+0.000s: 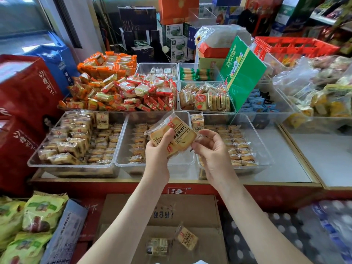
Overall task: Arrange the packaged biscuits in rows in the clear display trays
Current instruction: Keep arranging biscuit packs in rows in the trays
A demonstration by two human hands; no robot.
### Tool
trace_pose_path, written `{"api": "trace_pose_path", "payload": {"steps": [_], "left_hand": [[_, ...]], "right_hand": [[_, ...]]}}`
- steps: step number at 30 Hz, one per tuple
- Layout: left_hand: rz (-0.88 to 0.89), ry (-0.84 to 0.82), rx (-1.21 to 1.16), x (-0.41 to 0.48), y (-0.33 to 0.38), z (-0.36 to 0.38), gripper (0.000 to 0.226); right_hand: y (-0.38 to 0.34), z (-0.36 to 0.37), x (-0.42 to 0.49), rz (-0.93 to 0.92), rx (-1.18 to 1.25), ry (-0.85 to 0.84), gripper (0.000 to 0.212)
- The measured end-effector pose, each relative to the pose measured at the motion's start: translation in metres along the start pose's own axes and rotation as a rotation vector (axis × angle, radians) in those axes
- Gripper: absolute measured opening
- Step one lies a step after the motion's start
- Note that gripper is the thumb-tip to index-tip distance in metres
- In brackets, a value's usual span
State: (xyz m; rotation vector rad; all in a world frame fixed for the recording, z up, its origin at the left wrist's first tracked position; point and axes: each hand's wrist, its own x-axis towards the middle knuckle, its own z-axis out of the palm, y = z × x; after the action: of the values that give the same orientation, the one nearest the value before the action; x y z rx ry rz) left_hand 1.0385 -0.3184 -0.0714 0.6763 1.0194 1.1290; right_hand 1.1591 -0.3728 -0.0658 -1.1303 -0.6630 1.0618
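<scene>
OK, I've got both hands up over the middle tray (122, 149). L hand (158, 149) grips a small stack of biscuit packs (172, 134), thumb across the front label and the other fingers (152, 144) curled behind, stack tilted w/ its top end leaning away to the left. R hand (211, 147) sits just right of it, fingers (207, 133) curled in and narrow, thumb and forefinger pinching the clear wrapper edge at the stack's right corner. Under and beyond the L fingers the middle tray holds one row of packs along its left side, the rest of its floor bare. Left of the L fingers, the left tray (76, 165) is packed w/ rows, some packs heaped on top. Right of the R fingers, the right tray (266, 149) has rows laid flat and one pack standing at its far-left corner. All three trays sit on the table (297, 162). Below my wrists, nearer me, there's a cardboard box (162, 212) w/ two loose packs (187, 238) lying on its flaps.
</scene>
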Motion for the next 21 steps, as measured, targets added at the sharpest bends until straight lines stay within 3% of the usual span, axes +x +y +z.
{"api": "trace_pose_path", "payload": {"steps": [5, 8, 9, 11, 13, 16, 18, 19, 21], "left_hand": [[0.025, 0.02, 0.023, 0.0, -0.002, -0.003, 0.056], [0.069, -0.014, 0.082, 0.0, -0.002, -0.003, 0.072], [0.089, -0.033, 0.122, 0.001, -0.002, -0.002, 0.069], [0.118, -0.064, 0.206, 0.003, -0.002, 0.002, 0.051], [0.117, -0.099, 0.249, 0.003, -0.003, 0.008, 0.038], [0.08, -0.172, 0.306, 0.007, -0.009, 0.014, 0.026], [0.031, -0.2, 0.334, 0.012, -0.014, 0.017, 0.029], [0.003, -0.197, 0.337, 0.017, -0.017, 0.018, 0.032], [-0.048, -0.15, 0.299, 0.025, -0.02, 0.019, 0.028]], "right_hand": [[-0.001, -0.001, -0.003, -0.071, -0.142, -0.027, 0.03], [-0.002, -0.006, 0.0, -0.289, -0.665, -0.014, 0.02], [-0.004, -0.007, 0.002, -0.388, -0.831, -0.014, 0.021], [-0.009, -0.007, 0.006, -0.504, -0.978, -0.075, 0.046], [-0.013, -0.007, 0.01, -0.487, -1.039, -0.153, 0.067], [-0.018, -0.016, 0.02, -0.395, -1.116, -0.124, 0.071], [-0.02, -0.03, 0.03, -0.217, -1.048, -0.151, 0.062], [-0.019, -0.04, 0.038, -0.066, -0.87, -0.207, 0.054], [-0.012, -0.063, 0.054, 0.217, -0.274, -0.339, 0.046]]}}
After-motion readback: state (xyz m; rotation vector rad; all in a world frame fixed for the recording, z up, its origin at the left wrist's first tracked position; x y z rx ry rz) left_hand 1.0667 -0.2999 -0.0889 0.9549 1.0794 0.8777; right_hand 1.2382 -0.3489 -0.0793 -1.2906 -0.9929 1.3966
